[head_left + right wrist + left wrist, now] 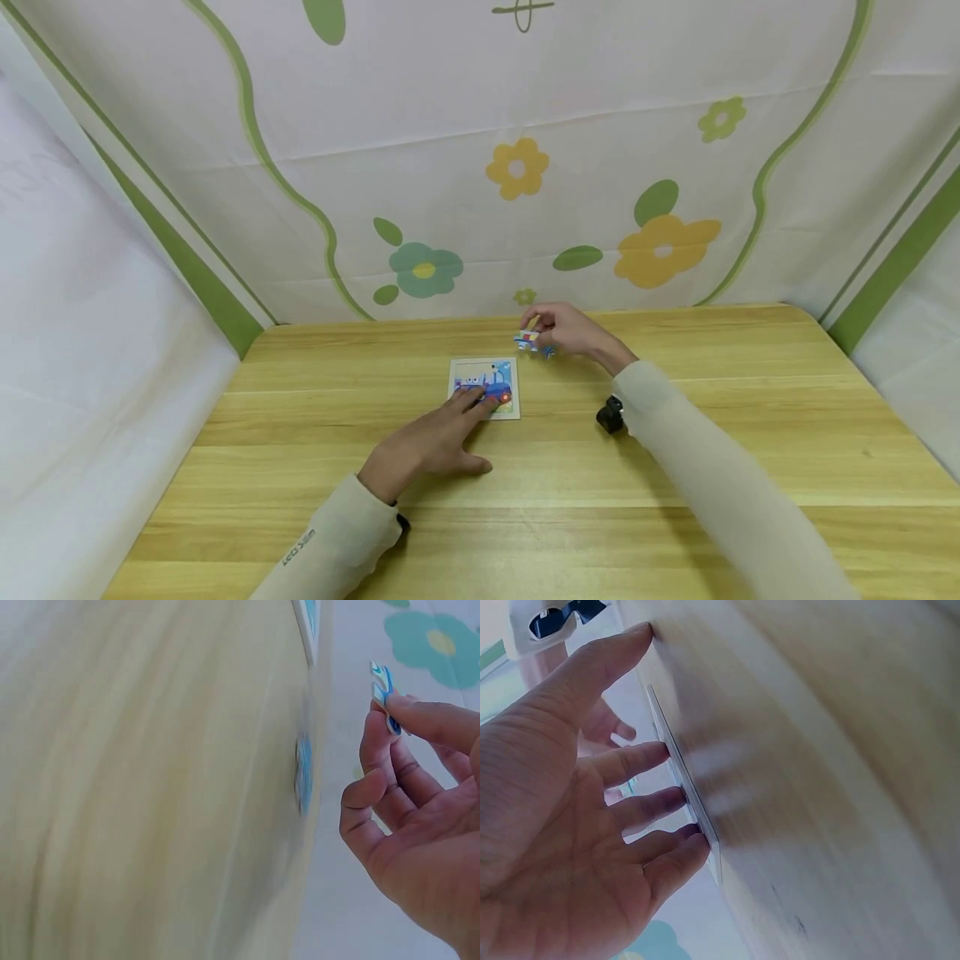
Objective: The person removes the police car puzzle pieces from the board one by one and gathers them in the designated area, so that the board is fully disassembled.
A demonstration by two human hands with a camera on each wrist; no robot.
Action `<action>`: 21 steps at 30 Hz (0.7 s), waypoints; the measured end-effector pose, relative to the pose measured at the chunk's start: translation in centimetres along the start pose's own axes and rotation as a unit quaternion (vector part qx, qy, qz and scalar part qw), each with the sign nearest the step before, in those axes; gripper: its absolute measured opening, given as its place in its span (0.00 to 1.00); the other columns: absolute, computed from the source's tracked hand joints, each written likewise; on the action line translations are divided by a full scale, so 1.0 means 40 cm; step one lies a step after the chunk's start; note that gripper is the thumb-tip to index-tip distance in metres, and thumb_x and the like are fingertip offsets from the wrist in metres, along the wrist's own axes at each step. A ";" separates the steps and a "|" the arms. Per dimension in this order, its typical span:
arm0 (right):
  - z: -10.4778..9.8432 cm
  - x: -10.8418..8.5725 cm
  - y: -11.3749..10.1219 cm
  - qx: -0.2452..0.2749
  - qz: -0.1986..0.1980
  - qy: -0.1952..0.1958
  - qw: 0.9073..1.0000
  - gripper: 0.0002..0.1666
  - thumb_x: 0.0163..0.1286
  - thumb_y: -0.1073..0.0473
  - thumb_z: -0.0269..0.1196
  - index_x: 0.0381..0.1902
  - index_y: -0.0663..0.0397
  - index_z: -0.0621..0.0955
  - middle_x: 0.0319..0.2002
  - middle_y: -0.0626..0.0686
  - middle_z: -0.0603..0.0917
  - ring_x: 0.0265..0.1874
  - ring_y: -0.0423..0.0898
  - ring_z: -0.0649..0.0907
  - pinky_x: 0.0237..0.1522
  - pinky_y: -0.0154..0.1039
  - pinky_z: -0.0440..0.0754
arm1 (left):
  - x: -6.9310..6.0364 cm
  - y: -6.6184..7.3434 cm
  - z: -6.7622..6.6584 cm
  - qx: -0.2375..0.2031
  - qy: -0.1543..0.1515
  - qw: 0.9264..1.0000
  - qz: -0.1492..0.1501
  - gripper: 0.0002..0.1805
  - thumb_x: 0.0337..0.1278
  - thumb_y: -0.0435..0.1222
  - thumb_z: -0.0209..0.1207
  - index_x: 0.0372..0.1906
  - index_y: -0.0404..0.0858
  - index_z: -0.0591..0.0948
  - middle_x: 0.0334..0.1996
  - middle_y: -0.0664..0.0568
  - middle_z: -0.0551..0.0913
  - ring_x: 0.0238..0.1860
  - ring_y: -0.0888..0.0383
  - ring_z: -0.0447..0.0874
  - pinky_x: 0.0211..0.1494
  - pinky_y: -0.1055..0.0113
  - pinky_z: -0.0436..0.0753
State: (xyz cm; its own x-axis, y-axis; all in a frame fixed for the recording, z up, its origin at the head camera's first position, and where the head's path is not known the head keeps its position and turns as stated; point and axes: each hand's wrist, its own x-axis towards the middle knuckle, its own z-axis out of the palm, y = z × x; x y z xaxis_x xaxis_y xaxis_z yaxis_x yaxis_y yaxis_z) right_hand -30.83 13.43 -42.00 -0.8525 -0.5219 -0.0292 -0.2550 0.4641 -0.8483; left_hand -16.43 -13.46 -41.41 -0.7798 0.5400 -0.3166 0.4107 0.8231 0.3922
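A small square jigsaw puzzle [512, 410] with a pale frame and a blue vehicle picture lies on the table. My left hand [442, 437] rests its fingertips on it, fingers spread and thumb held apart. In the left wrist view the puzzle's thin edge [686, 780] shows beneath those fingertips. Beyond the puzzle to the right, my right hand [573, 331] pinches a jigsaw piece [384, 694] between thumb and fingers, raised above the table. Another blue piece [303, 774] lies on the tabletop below that hand; the head view shows it partly covered.
The wooden table [675, 533] ends at the back against a white cloth [450, 100] printed with flowers and vines. White cloth also hangs at both sides. A black device [611, 415] sits under the right wrist.
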 end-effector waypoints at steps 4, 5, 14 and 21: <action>-0.037 -0.020 0.022 -0.010 0.018 0.026 0.999 0.16 0.67 0.73 0.64 0.52 0.62 0.85 0.38 0.59 0.86 0.35 0.48 0.80 0.33 0.38 0.77 | -0.003 0.001 0.000 0.000 0.000 1.000 -0.001 0.50 0.65 0.53 0.69 0.85 0.50 0.57 0.86 0.48 0.48 0.86 0.41 0.42 0.82 0.42 0.64; -0.045 -0.023 0.029 -0.013 0.021 0.031 0.999 0.15 0.67 0.73 0.64 0.51 0.62 0.85 0.38 0.59 0.87 0.35 0.49 0.79 0.32 0.38 0.77 | -0.003 0.001 0.000 0.000 0.000 1.000 -0.002 0.50 0.65 0.53 0.69 0.85 0.50 0.57 0.86 0.48 0.48 0.86 0.41 0.42 0.82 0.42 0.64; -0.095 -0.058 0.071 -0.015 0.063 0.059 0.996 0.14 0.67 0.72 0.65 0.50 0.64 0.86 0.40 0.60 0.87 0.33 0.49 0.78 0.31 0.37 0.77 | -0.006 -0.001 0.002 -0.004 -0.001 1.000 -0.002 0.50 0.65 0.52 0.69 0.85 0.50 0.56 0.86 0.47 0.47 0.86 0.41 0.41 0.83 0.41 0.63; -0.111 -0.074 0.082 -0.028 0.093 0.065 0.993 0.14 0.66 0.73 0.63 0.49 0.66 0.86 0.38 0.56 0.87 0.30 0.47 0.76 0.30 0.34 0.73 | -0.007 0.002 0.001 -0.006 -0.001 1.000 -0.002 0.50 0.65 0.52 0.69 0.85 0.48 0.57 0.86 0.46 0.48 0.86 0.40 0.42 0.82 0.41 0.63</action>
State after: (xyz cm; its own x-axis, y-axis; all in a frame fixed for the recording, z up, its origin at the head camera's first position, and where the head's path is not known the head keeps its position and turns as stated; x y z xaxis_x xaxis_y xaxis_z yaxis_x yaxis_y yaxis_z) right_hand -31.16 19.69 -42.33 -0.9384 -0.3272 -0.1111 -0.1087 0.5848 -0.8039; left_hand -16.15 -13.52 -41.32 -0.7808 0.5369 -0.3196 0.4019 0.8232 0.4012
